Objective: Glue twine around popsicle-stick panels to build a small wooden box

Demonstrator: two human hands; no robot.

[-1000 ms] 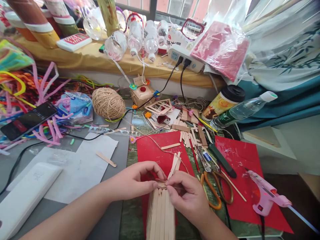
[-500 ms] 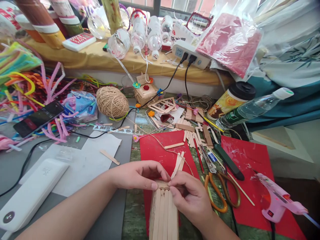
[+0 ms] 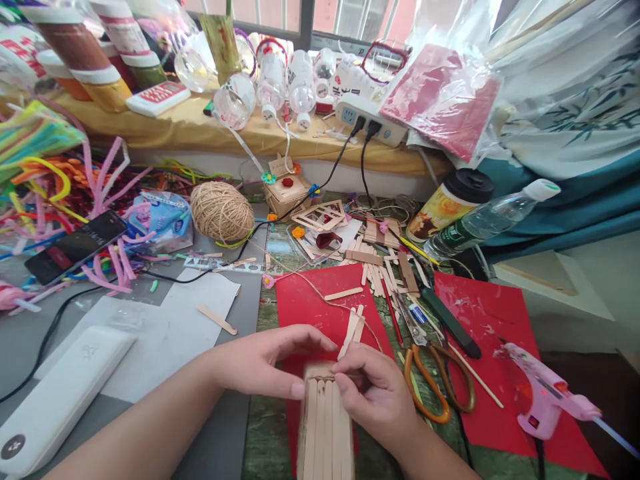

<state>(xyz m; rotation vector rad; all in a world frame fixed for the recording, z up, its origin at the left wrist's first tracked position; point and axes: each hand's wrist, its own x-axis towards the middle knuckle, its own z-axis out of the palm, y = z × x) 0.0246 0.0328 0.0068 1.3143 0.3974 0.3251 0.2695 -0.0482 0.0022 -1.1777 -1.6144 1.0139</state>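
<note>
A box-like piece faced with wooden craft sticks [image 3: 327, 433] stands at the bottom middle, its long sticks side by side. My right hand [image 3: 380, 390] is at its upper right edge, thumb and forefinger pinched on jute twine [image 3: 313, 279] that trails back to a ball of twine [image 3: 223, 212]. What lies between those fingertips is mostly hidden. My left hand [image 3: 270, 363] is at the upper left, its thumb near the box's side and its fingers apart, holding nothing. Two loose craft sticks [image 3: 351, 330] lie crossed just beyond my right hand.
Red paper sheets [image 3: 305, 307] lie under the work and at right. Scissors [image 3: 433, 390], a green-handled cutter [image 3: 450, 327] and a pink glue gun [image 3: 543, 393] lie to the right. A bottle [image 3: 493, 220] and lidded cup [image 3: 450, 203] stand behind. A white device [image 3: 65, 400] is at left.
My left hand has opened and drawn away from the box's top edge. My right hand keeps its pinch there. The whole view has shifted slightly.
</note>
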